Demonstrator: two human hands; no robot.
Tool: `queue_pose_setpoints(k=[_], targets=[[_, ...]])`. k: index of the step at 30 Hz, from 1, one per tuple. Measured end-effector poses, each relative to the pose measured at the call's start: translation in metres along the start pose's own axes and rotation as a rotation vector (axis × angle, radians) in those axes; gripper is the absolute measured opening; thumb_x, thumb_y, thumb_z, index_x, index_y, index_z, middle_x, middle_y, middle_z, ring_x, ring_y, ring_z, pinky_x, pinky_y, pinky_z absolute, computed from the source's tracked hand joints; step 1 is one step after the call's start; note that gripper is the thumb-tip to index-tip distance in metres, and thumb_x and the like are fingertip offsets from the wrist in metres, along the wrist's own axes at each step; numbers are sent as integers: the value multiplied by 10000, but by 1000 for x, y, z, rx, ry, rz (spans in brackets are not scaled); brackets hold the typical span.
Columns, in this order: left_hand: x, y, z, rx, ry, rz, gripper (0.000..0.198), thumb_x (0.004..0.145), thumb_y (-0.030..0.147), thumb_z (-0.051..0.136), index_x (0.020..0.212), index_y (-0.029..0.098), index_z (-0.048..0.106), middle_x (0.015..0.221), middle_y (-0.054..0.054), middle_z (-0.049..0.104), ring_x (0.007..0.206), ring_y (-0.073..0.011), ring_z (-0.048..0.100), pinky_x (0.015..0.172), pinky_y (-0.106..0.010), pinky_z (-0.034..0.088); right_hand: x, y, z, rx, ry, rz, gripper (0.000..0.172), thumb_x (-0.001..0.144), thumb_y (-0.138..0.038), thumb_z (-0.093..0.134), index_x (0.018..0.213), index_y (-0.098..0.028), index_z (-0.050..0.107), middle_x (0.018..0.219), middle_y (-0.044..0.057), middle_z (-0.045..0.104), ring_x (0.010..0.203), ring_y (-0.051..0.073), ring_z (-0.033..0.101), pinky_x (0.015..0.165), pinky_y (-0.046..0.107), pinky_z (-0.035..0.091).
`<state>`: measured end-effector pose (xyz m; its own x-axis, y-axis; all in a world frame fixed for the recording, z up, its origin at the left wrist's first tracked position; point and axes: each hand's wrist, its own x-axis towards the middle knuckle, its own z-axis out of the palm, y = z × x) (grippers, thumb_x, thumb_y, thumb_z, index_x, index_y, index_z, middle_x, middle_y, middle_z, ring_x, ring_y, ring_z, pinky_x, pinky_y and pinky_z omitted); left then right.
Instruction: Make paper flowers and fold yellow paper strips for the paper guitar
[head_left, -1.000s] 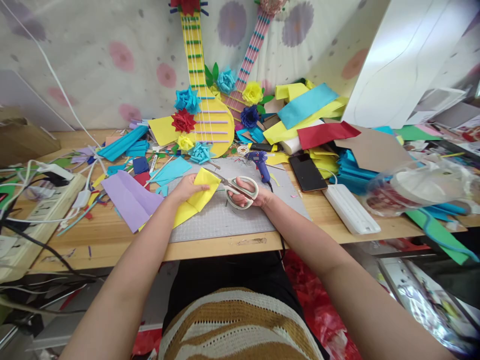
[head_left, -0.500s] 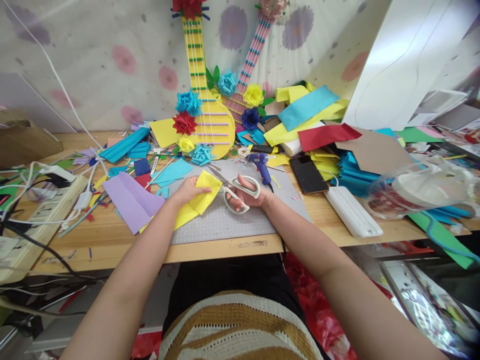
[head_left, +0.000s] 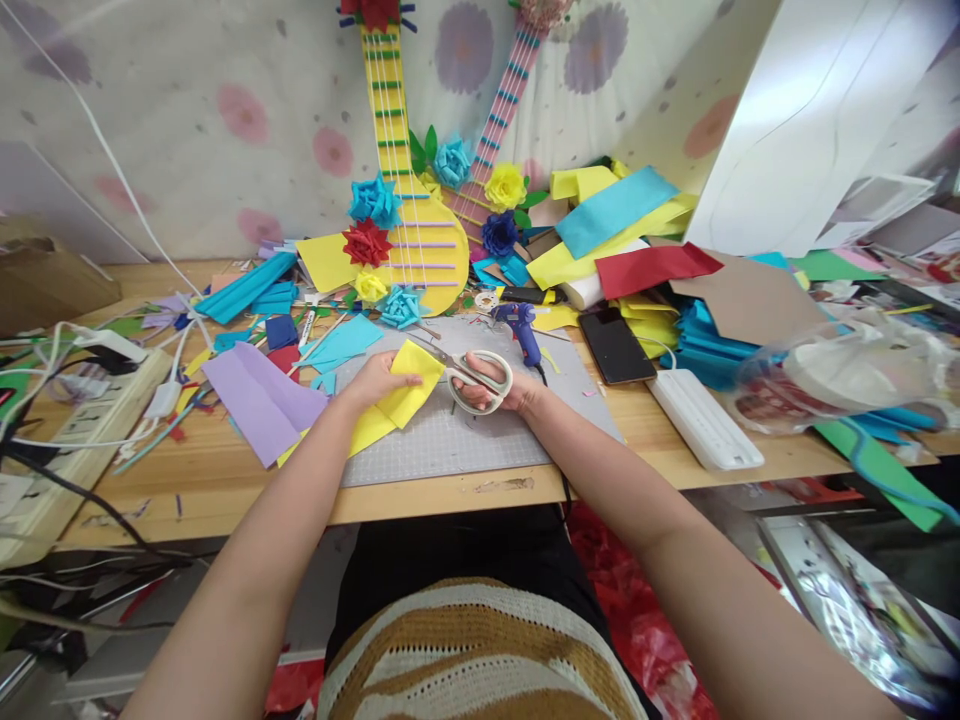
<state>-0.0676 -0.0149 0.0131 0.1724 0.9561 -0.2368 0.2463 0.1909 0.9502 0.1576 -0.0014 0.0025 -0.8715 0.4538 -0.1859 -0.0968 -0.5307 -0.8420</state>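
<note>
Folded yellow paper (head_left: 414, 382) is pinched in my left hand (head_left: 376, 382), its upper part raised over the grey cutting mat (head_left: 450, 455). More of the same yellow sheet hangs below and behind my left wrist. My right hand (head_left: 484, 382) has its fingers through the white handles of a pair of scissors (head_left: 496, 398). The handles are drawn together, and the blades point left at the paper's upper right edge. How far the blades reach behind the paper I cannot tell. Purple paper (head_left: 259, 400) lies left of my left forearm.
Behind the mat stand a yellow paper guitar (head_left: 431, 250) and a pink one (head_left: 472, 195) with paper flowers. A blue glue gun (head_left: 519, 325), a black phone (head_left: 615, 345) and a white power strip (head_left: 705, 418) lie to the right. Another power strip (head_left: 97, 440) and cables are at left.
The scissors have closed: their handles stood apart before and now overlap. My left hand and the yellow paper have stayed almost in place.
</note>
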Motion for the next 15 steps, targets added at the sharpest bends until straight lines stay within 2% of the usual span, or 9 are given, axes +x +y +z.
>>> queue_pose_setpoints(k=[5, 9, 11, 15], targets=[[-1, 3, 1, 16, -6, -6, 494, 435, 366, 799, 823, 144, 589, 755, -26, 681, 595, -149, 606, 560, -263, 478, -2, -4, -1, -33, 78, -57, 529, 885, -621, 278, 762, -150, 485, 451, -85, 315, 379, 46, 259, 396, 174, 279], [3, 2, -2, 52, -18, 7, 515, 451, 381, 793, 864, 149, 590, 780, -34, 678, 605, -157, 603, 551, -268, 464, -5, -5, 3, -242, 179, -185, 485, 825, -641, 415, 802, -162, 493, 490, -65, 403, 415, 65, 357, 442, 205, 337], [7, 0, -6, 82, -22, 35, 524, 479, 406, 780, 894, 156, 581, 783, -29, 672, 613, -158, 602, 551, -267, 454, -9, -8, 5, -475, 347, -203, 454, 793, -630, 475, 803, -176, 493, 529, -43, 460, 458, 86, 414, 466, 219, 340], [13, -1, -17, 167, 46, 144, 480, 567, 453, 722, 918, 169, 562, 720, 0, 642, 654, -144, 593, 602, -253, 427, -14, -11, 8, -1126, 882, -90, 360, 759, -544, 573, 719, -198, 485, 621, 21, 531, 634, 157, 517, 558, 251, 336]])
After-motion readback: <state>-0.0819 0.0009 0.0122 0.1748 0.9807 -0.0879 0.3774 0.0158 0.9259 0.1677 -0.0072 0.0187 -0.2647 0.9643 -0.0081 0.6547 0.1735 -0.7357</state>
